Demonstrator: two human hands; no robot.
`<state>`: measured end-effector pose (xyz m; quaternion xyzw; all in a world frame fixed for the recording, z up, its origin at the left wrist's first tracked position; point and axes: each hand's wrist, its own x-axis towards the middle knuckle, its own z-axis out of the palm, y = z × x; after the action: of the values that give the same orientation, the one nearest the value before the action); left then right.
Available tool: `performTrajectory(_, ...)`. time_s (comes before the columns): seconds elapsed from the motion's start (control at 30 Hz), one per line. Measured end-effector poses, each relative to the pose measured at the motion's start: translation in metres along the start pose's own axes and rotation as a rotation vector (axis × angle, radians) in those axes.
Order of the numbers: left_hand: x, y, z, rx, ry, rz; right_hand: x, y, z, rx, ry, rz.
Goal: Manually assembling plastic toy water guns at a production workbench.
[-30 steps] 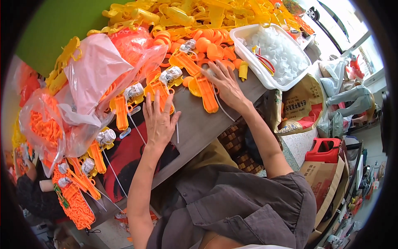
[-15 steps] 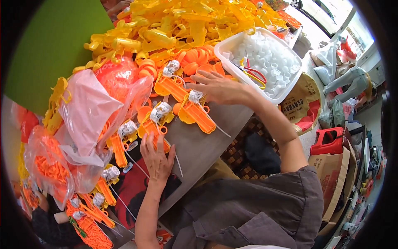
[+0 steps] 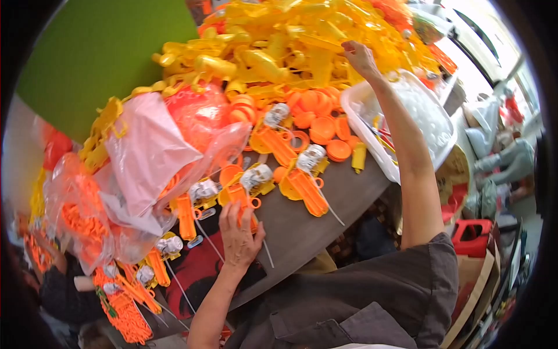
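My left hand (image 3: 239, 241) lies on an orange plastic part (image 3: 235, 193) at the table's near side, its fingers stretched out and the thumb apart. A white motor-like unit (image 3: 256, 176) with a thin pale tube sits on the far end of that part. Farther off, my right hand (image 3: 360, 59) has reached into a heap of yellow plastic parts (image 3: 267, 64). Its fingers are curled together at the end of a long yellow part (image 3: 322, 43). The fingertips are partly hidden. A similar orange assembly (image 3: 308, 189) lies just right of my left hand.
Under my right forearm stands a white tub (image 3: 390, 170) of small translucent caps. Orange round caps (image 3: 322, 129) lie before the heap. Plastic bags (image 3: 148, 151) of orange parts fill the left, with several more assemblies below. A red stool (image 3: 469, 237) and cartons stand at right.
My right hand has moved up and away from the orange assemblies to the yellow heap, and its fingers have closed. My left hand stays on the same orange part. The view has shifted.
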<state>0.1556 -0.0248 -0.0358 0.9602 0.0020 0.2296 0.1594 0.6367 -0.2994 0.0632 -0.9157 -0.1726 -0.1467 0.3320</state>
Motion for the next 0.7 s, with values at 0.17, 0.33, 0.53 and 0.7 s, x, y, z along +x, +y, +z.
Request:
performTrajectory(0.17, -0.002, 0.0, -0.003, -0.062, -0.016, -0.015, 0.023, -0.03, 0.057, -0.307, 0.22, -0.124)
performTrajectory(0.33, -0.001, 0.0, 0.001, -0.084, -0.018, -0.011, 0.023, -0.06, 0.087, -0.249, 0.167, -0.19)
performTrajectory(0.53, 0.002, 0.0, -0.001, -0.09, -0.038, -0.008, -0.006, -0.098, 0.088, -0.003, 0.456, -0.599)
performTrajectory(0.7, 0.006, -0.001, 0.0, -0.075, -0.024, -0.008, -0.006, -0.103, 0.086, 0.056, 0.444, -0.72)
